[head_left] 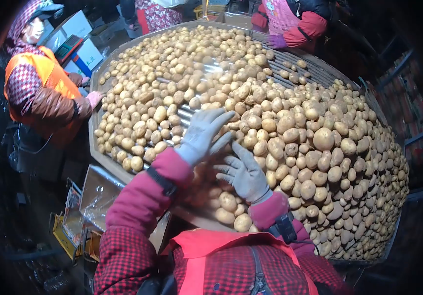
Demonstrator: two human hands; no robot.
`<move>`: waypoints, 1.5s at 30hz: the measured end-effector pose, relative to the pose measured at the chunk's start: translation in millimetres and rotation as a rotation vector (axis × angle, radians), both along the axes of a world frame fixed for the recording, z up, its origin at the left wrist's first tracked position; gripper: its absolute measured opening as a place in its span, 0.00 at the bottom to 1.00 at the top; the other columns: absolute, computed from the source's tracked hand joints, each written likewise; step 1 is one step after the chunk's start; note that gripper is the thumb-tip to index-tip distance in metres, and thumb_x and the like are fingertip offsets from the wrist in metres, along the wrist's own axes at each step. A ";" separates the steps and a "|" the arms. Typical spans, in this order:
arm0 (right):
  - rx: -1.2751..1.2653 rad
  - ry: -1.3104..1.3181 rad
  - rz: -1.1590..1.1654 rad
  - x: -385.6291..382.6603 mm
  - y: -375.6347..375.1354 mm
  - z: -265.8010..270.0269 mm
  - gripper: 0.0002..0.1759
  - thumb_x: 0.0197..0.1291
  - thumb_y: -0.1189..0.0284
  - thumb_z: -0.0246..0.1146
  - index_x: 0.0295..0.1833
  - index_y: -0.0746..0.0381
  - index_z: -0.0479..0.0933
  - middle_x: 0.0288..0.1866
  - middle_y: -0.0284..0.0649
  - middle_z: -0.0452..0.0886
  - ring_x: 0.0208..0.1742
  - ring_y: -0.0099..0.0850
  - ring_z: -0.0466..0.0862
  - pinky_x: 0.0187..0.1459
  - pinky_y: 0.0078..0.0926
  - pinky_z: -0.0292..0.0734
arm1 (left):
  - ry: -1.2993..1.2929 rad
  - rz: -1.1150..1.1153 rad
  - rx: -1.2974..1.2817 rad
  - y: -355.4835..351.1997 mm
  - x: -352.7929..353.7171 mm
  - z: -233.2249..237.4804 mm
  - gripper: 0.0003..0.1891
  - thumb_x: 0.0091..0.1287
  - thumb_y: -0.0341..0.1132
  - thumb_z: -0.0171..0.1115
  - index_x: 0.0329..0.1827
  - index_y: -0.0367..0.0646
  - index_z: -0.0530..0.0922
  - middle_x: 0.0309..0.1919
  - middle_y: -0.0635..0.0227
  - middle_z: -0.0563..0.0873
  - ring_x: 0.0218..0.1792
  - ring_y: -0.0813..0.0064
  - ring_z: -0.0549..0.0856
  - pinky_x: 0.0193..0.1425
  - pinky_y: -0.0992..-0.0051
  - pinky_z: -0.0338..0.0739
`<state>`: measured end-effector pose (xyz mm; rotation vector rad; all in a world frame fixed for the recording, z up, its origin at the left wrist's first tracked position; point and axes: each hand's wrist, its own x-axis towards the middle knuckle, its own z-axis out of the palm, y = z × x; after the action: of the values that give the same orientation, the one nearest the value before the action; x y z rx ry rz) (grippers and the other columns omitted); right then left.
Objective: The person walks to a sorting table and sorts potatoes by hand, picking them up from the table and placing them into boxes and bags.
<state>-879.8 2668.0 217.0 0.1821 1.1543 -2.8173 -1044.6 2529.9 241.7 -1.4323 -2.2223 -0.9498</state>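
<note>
Both of my hands wear grey gloves and are over a wide heap of potatoes (290,132). My left hand (202,133) is stretched out above the heap's near middle, fingers apart, close to bare slats of the sorting table (186,114). Just below and to its right, my right hand (246,176) has its fingers spread, the tips pointing toward the left hand. Nothing shows in either hand. Between and below my wrists, more potatoes (228,201) lie near the table's front edge, partly hidden by my arms.
A person in an orange vest (49,73) stands at the left rim, one hand on the edge. At the far side, a purple-gloved hand (276,42) of another person rests by the slats. White boxes (77,24) stand back left; a yellow-framed crate (66,233) is low left.
</note>
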 end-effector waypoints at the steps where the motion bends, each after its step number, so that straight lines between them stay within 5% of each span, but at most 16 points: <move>1: -0.103 -0.044 0.027 -2.2 3.2 -0.8 0.34 0.81 0.54 0.50 0.84 0.59 0.56 0.71 0.50 0.74 0.64 0.45 0.81 0.63 0.45 0.82 | -0.003 -0.024 -0.012 21.4 -15.8 -0.5 0.28 0.69 0.45 0.66 0.71 0.47 0.76 0.61 0.55 0.80 0.62 0.51 0.77 0.69 0.55 0.69; 3: -0.362 -0.113 0.094 -8.2 8.0 3.8 0.33 0.80 0.57 0.50 0.82 0.60 0.56 0.71 0.50 0.74 0.65 0.42 0.81 0.60 0.37 0.82 | -0.005 -0.056 -0.099 58.3 -45.1 -8.1 0.28 0.70 0.46 0.64 0.72 0.49 0.75 0.64 0.56 0.79 0.65 0.52 0.75 0.72 0.55 0.66; 9: -0.430 -0.120 0.154 -14.4 12.7 0.6 0.27 0.80 0.64 0.50 0.78 0.61 0.60 0.68 0.50 0.76 0.65 0.43 0.81 0.63 0.42 0.82 | 0.004 -0.023 -0.228 90.7 -103.0 -66.7 0.27 0.68 0.51 0.62 0.70 0.57 0.76 0.70 0.63 0.78 0.70 0.56 0.73 0.74 0.44 0.57; 14: -0.486 -0.150 0.199 -20.2 12.4 2.1 0.24 0.80 0.65 0.52 0.76 0.61 0.63 0.66 0.48 0.78 0.63 0.42 0.83 0.63 0.41 0.82 | -0.171 0.132 -0.403 79.2 -131.5 -47.7 0.19 0.72 0.52 0.55 0.61 0.62 0.82 0.62 0.69 0.83 0.65 0.62 0.77 0.69 0.44 0.60; 17: -0.468 -0.152 0.187 -18.2 12.6 4.9 0.24 0.81 0.64 0.52 0.75 0.61 0.64 0.66 0.48 0.78 0.62 0.41 0.83 0.63 0.39 0.82 | -0.095 0.213 -0.294 42.1 -165.9 -66.4 0.23 0.71 0.56 0.58 0.65 0.62 0.80 0.63 0.68 0.82 0.67 0.58 0.76 0.70 0.46 0.63; 18: -0.419 -0.133 0.210 -17.0 13.0 2.5 0.29 0.79 0.62 0.54 0.78 0.64 0.60 0.70 0.51 0.74 0.68 0.46 0.78 0.67 0.44 0.78 | 0.023 0.289 -0.375 22.0 -172.6 -71.9 0.29 0.70 0.52 0.63 0.73 0.56 0.76 0.67 0.59 0.80 0.68 0.54 0.77 0.72 0.54 0.68; 20: -0.315 -0.092 0.264 -16.5 18.1 -2.7 0.42 0.75 0.58 0.59 0.83 0.68 0.50 0.78 0.59 0.65 0.78 0.56 0.68 0.76 0.54 0.69 | -0.145 0.394 -0.458 -13.7 -173.8 -69.7 0.33 0.69 0.49 0.65 0.78 0.57 0.71 0.68 0.56 0.79 0.68 0.54 0.77 0.73 0.54 0.68; 24: -0.356 -0.094 0.258 -18.3 17.7 -3.6 0.42 0.74 0.60 0.61 0.83 0.68 0.51 0.76 0.59 0.66 0.77 0.56 0.70 0.74 0.54 0.71 | -0.104 0.458 -0.415 -84.8 -161.4 -87.4 0.35 0.67 0.44 0.66 0.79 0.65 0.69 0.69 0.59 0.79 0.71 0.56 0.76 0.76 0.53 0.62; 25: -0.501 -0.057 0.209 -20.6 12.0 0.7 0.21 0.79 0.67 0.53 0.72 0.62 0.65 0.68 0.49 0.76 0.65 0.39 0.80 0.61 0.37 0.83 | -0.004 0.490 -0.478 -102.7 -156.2 -89.6 0.35 0.67 0.44 0.66 0.79 0.65 0.69 0.70 0.59 0.78 0.72 0.56 0.74 0.76 0.52 0.62; 27: -0.506 -0.057 0.211 -21.6 10.6 -0.1 0.22 0.79 0.67 0.53 0.73 0.62 0.64 0.68 0.49 0.76 0.65 0.39 0.80 0.61 0.37 0.83 | 0.037 0.523 -0.530 -119.2 -145.1 -85.2 0.31 0.67 0.46 0.66 0.75 0.62 0.74 0.71 0.60 0.77 0.74 0.55 0.71 0.75 0.50 0.61; 30: -0.446 -0.058 0.209 -16.3 7.9 -3.9 0.25 0.79 0.69 0.54 0.76 0.62 0.62 0.70 0.50 0.74 0.68 0.38 0.78 0.61 0.35 0.83 | 0.148 0.637 -0.520 -102.5 -140.9 -67.5 0.30 0.67 0.42 0.67 0.74 0.55 0.75 0.71 0.56 0.76 0.73 0.51 0.73 0.76 0.51 0.63; 33: -0.409 -0.034 0.244 -16.7 6.0 -7.6 0.29 0.79 0.67 0.54 0.79 0.64 0.58 0.72 0.53 0.72 0.71 0.44 0.76 0.65 0.41 0.80 | 0.166 0.307 -0.335 -37.4 -125.3 -23.2 0.29 0.66 0.40 0.68 0.72 0.51 0.76 0.68 0.55 0.78 0.70 0.51 0.75 0.75 0.52 0.64; 36: -0.419 -0.026 0.264 -13.2 7.9 -17.0 0.35 0.79 0.62 0.53 0.83 0.67 0.53 0.76 0.59 0.68 0.75 0.56 0.73 0.72 0.52 0.75 | 0.172 0.095 -0.315 28.0 -136.4 -43.0 0.25 0.69 0.45 0.66 0.68 0.52 0.77 0.65 0.60 0.79 0.69 0.53 0.74 0.75 0.48 0.62; 40: -0.817 -0.021 0.302 -17.6 8.0 -28.8 0.35 0.79 0.65 0.53 0.83 0.67 0.51 0.75 0.59 0.69 0.74 0.59 0.73 0.73 0.53 0.74 | 0.122 0.219 -0.465 77.2 -156.1 -65.8 0.22 0.70 0.49 0.65 0.66 0.64 0.78 0.64 0.68 0.81 0.70 0.57 0.74 0.76 0.37 0.56; 42: -0.539 -0.101 0.256 -10.6 10.7 -19.5 0.36 0.78 0.65 0.55 0.83 0.67 0.50 0.75 0.59 0.69 0.74 0.58 0.73 0.73 0.52 0.74 | 0.076 0.272 -0.502 75.3 -174.6 -57.7 0.23 0.70 0.51 0.64 0.68 0.69 0.78 0.67 0.70 0.80 0.70 0.58 0.74 0.77 0.38 0.54; 45: -0.650 -0.112 0.277 -14.8 11.6 -17.8 0.37 0.78 0.66 0.56 0.84 0.66 0.50 0.75 0.57 0.69 0.74 0.57 0.74 0.74 0.51 0.73 | -0.049 0.495 -0.569 52.5 -212.2 -59.0 0.20 0.70 0.48 0.63 0.65 0.66 0.81 0.72 0.74 0.76 0.71 0.57 0.73 0.73 0.36 0.61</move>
<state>-894.6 2679.6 199.2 0.1135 0.1840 -2.7145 -1256.8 2582.3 182.7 -0.9495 -2.8280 -0.1965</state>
